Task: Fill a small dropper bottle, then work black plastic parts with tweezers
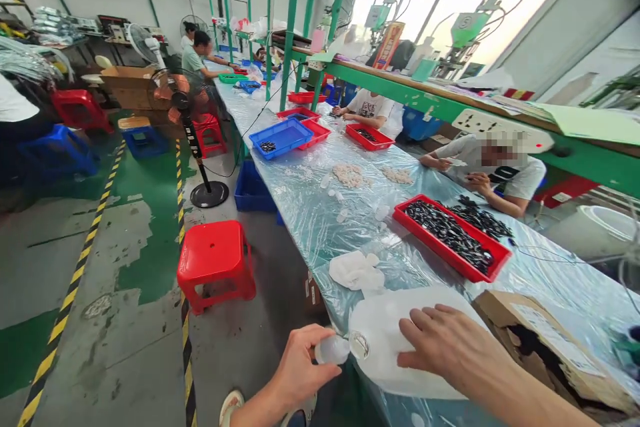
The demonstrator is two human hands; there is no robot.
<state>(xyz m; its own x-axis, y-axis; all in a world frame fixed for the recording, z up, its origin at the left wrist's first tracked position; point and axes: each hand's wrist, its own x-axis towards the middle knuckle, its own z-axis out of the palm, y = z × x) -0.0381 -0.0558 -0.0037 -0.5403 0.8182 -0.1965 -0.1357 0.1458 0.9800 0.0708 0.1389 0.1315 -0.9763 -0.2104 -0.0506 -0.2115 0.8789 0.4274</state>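
A large translucent white plastic jug (pixel 395 327) lies on its side at the near edge of the long table, its open mouth pointing left past the edge. My right hand (pixel 445 347) lies flat on top of the jug with fingers stretched out. My left hand (pixel 303 363) holds a small translucent cup (pixel 333 349) pinched at the jug's mouth. A crumpled white cloth or glove (pixel 356 270) lies just beyond the jug.
A red tray (pixel 450 237) of several small black parts sits behind the jug. An open cardboard box (pixel 550 347) stands to the right. The table is covered in clear plastic film (pixel 320 207). People sit working across the table. A red stool (pixel 215 260) and a standing fan (pixel 193 140) are in the aisle.
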